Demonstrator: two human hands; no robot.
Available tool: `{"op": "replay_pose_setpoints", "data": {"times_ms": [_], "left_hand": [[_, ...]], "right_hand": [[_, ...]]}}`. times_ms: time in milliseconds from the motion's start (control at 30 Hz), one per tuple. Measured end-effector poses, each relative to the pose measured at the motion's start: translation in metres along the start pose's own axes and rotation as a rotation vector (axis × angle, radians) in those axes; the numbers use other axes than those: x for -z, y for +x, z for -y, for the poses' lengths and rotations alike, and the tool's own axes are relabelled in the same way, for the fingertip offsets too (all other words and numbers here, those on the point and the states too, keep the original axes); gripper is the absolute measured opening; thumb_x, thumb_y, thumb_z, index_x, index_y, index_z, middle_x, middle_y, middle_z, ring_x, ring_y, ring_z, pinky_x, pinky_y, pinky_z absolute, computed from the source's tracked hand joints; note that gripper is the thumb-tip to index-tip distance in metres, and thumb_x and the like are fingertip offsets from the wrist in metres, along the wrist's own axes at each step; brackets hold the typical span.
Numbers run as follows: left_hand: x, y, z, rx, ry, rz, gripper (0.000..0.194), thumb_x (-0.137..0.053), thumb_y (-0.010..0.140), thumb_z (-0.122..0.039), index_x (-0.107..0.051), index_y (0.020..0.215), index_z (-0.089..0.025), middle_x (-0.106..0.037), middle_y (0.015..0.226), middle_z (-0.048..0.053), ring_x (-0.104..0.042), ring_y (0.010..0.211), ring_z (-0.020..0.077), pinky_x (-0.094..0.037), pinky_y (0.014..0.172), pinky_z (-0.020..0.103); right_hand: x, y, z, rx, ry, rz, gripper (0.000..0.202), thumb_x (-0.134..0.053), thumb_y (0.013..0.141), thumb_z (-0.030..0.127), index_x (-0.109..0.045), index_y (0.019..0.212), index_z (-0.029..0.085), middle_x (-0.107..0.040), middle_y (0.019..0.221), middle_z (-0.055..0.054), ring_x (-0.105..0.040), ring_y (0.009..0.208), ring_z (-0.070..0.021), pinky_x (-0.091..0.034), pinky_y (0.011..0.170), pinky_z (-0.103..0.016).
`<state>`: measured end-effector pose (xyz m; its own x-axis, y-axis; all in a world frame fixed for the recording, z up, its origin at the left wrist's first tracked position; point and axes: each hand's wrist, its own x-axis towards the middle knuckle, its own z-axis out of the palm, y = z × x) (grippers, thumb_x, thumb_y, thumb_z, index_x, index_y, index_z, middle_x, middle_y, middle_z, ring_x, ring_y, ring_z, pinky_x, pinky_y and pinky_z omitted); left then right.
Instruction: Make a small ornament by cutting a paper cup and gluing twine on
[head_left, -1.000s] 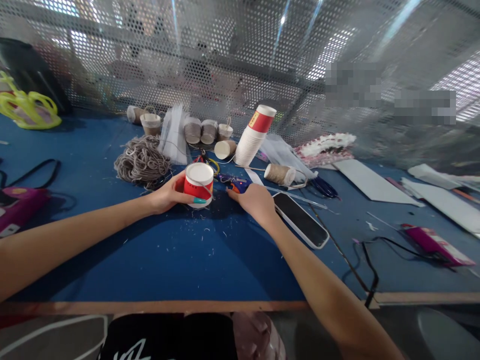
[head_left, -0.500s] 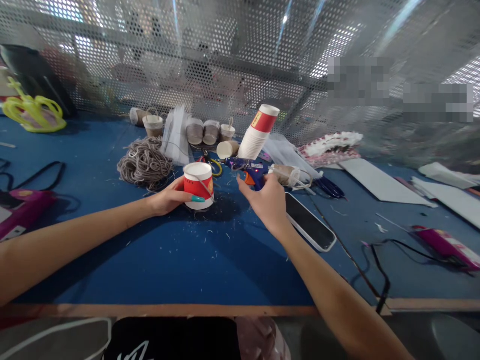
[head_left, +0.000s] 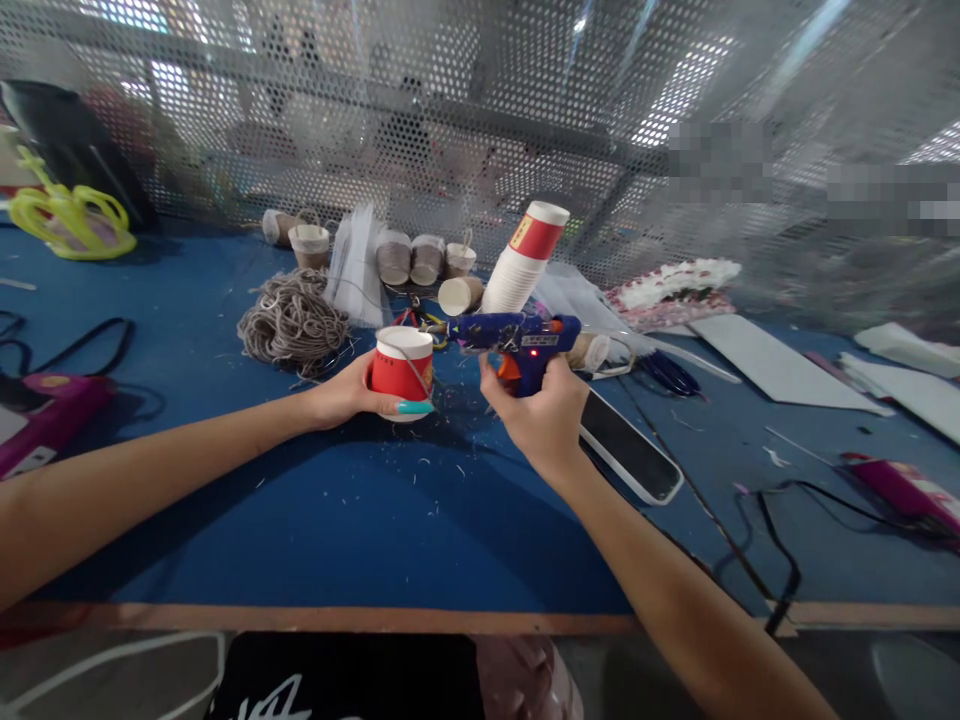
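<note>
Left of frame centre, a red-and-white paper cup (head_left: pixel 399 378) is gripped by the left hand (head_left: pixel 341 393); near its rim, a blue plastic glue gun (head_left: pixel 491 325) is held by the right hand (head_left: pixel 551 420). The left thumb (head_left: pixel 415 407) could be burned by dripping glue if the nozzle (head_left: pixel 438 328) is tilted.

No txt legible; label (head_left: pixel 540 341) on glue gun (head_left: pixel 487 328) too blurry.
</note>
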<state>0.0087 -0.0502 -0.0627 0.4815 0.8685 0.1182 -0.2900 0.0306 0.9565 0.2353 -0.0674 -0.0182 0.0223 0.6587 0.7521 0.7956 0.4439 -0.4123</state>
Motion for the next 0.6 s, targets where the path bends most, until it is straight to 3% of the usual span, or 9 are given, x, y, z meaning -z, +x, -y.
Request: {"op": "replay_pose_setpoints", "data": {"times_ms": [367, 600], "left_hand": [[0.0002, 0.0002, 0.0009, -0.006, -0.017, -0.010, 0.058, -0.091, 0.053, -0.028, -0.064, 0.102, -0.014, -0.072, 0.095, 0.007, -0.066, 0.086, 0.0200, -0.051, 0.084, 0.036], [0.0019, 0.0002, 0.0017, 0.013, 0.000, -0.017, 0.058, -0.090, 0.055, -0.028, -0.064, 0.105, -0.013, -0.072, 0.096, 0.008, -0.067, 0.087, 0.0201, -0.052, 0.084, 0.035]], "right_hand": [[-0.0042, -0.0024, -0.0037, 0.162, -0.023, -0.048, 0.021, -0.062, 0.075, 0.039, -0.045, 0.075, 0.025, -0.053, 0.051, 0.005, -0.052, 0.043, -0.0146, -0.044, 0.046, -0.029], [-0.0033, -0.0027, -0.0049, 0.102, -0.048, 0.031, 0.017, -0.058, 0.074, 0.039, -0.049, 0.076, 0.025, -0.055, 0.053, 0.002, -0.056, 0.048, -0.0180, -0.050, 0.054, -0.035]]}}
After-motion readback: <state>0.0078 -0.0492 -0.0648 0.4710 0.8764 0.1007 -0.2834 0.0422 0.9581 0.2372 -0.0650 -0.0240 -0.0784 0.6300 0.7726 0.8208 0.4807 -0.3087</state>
